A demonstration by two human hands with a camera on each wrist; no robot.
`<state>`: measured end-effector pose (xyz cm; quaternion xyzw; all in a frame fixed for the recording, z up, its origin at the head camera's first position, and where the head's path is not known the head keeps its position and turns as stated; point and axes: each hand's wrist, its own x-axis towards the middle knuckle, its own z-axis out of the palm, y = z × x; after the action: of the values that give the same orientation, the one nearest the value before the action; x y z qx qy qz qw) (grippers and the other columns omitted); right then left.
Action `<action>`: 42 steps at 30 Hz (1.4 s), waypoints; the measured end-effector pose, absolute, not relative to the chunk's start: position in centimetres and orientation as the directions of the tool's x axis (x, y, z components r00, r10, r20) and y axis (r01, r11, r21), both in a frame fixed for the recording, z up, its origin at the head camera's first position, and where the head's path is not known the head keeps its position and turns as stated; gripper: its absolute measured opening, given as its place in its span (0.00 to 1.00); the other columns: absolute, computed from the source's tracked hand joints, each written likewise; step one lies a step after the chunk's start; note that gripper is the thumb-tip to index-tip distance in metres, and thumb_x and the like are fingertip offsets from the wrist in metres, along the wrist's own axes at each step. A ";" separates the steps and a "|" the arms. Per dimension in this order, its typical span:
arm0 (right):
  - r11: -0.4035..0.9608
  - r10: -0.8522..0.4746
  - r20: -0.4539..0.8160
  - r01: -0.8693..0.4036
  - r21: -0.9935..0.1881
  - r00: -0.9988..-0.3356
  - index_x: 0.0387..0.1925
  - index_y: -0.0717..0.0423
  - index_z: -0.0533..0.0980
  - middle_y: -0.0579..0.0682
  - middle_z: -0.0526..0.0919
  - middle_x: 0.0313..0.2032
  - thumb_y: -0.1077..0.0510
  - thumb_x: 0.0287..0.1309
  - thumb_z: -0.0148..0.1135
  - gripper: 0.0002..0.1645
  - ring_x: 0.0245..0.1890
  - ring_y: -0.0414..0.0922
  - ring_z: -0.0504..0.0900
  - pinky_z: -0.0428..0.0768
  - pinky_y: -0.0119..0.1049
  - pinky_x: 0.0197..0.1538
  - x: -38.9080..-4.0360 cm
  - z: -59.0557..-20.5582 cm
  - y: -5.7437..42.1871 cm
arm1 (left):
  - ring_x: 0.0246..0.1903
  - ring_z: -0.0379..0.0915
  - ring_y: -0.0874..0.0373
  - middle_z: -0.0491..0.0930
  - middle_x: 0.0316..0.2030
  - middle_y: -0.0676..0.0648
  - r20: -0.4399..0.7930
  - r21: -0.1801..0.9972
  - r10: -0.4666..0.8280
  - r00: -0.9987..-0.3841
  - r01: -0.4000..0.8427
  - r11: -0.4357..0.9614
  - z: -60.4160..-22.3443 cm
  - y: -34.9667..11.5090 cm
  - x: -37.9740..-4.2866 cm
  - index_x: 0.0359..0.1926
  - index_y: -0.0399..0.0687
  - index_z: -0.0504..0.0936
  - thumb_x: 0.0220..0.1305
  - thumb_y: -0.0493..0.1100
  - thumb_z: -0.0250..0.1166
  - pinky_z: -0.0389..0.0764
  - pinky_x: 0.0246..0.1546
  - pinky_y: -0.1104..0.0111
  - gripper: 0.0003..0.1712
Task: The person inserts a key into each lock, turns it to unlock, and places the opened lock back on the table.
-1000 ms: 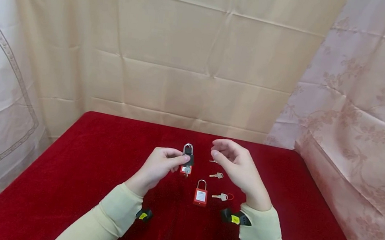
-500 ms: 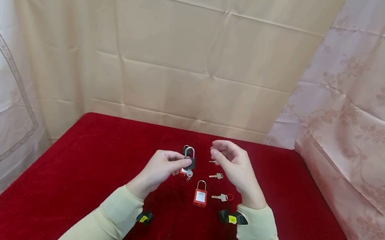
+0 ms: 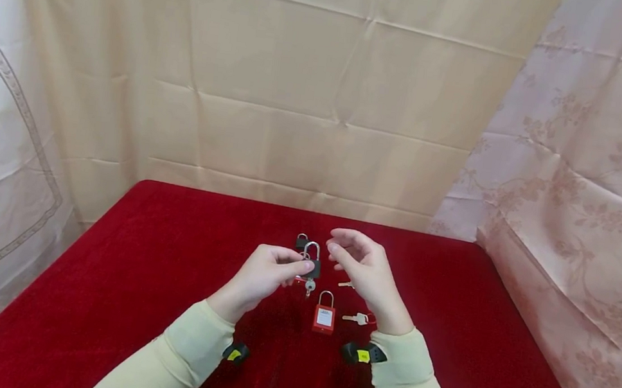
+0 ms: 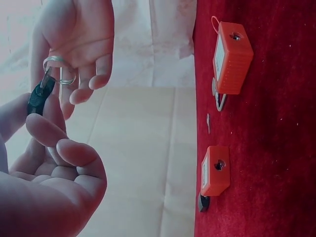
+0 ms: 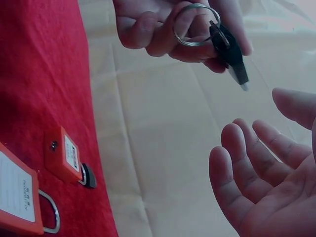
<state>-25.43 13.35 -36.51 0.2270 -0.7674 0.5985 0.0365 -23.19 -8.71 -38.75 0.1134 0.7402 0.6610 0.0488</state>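
My left hand [image 3: 260, 278] pinches a small black padlock [image 3: 311, 270] between thumb and fingers, its silver shackle pointing up. A key [image 3: 309, 286] sits in the bottom of this padlock, and a metal key ring [image 5: 176, 32] hangs from it in the right wrist view. Just to the right, my right hand [image 3: 367, 278] hovers with fingers loosely bent and nothing in its grasp, a small gap from the shackle. Below the hands, a red padlock [image 3: 323, 318] with a white label lies on the red cloth.
Behind the held padlock lie another black padlock [image 3: 302, 243] and a second red padlock [image 4: 216, 170], mostly hidden in the head view. To the right are a key [image 3: 355, 318] with a red loop and another key [image 3: 345, 284]. Curtains [image 3: 300, 89] surround the red cloth-covered table [image 3: 103, 272].
My left hand has brought the black padlock slightly right and nearer, uncovering the black padlock behind. My right hand has moved left towards it, now covering a small key.
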 end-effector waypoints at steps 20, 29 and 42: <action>0.270 -0.370 0.234 -0.346 -0.899 -0.899 0.47 0.55 0.86 0.52 0.86 0.31 0.58 0.67 0.66 0.10 0.31 0.51 0.81 0.82 0.55 0.35 -25.5 -37.3 13.0 | 0.23 0.70 0.58 0.78 0.20 0.51 0.076 0.982 0.291 -0.954 0.121 0.142 -39.3 -8.0 -23.0 0.41 0.38 0.89 0.64 0.43 0.72 0.70 0.25 0.68 0.12; 0.261 -0.380 0.236 -0.348 -0.900 -0.894 0.47 0.57 0.85 0.52 0.86 0.31 0.58 0.67 0.66 0.11 0.30 0.51 0.82 0.83 0.49 0.35 -25.5 -37.3 13.1 | 0.24 0.71 0.55 0.78 0.20 0.51 0.072 0.982 0.301 -0.951 0.120 0.145 -39.3 -8.0 -22.9 0.42 0.38 0.89 0.64 0.43 0.72 0.71 0.26 0.67 0.12; 0.158 -0.469 0.222 -0.329 -0.931 -0.855 0.51 0.63 0.82 0.56 0.85 0.38 0.62 0.69 0.63 0.13 0.33 0.53 0.81 0.84 0.47 0.42 -25.7 -37.2 13.8 | 0.23 0.71 0.58 0.78 0.20 0.48 0.080 0.987 0.319 -0.944 0.120 0.106 -39.4 -8.1 -23.0 0.42 0.36 0.89 0.64 0.41 0.71 0.72 0.27 0.68 0.12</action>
<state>-25.67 13.82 -37.18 0.2630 -0.7585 0.5933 -0.0593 -22.98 -8.08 -39.42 0.1484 0.7399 0.6517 0.0765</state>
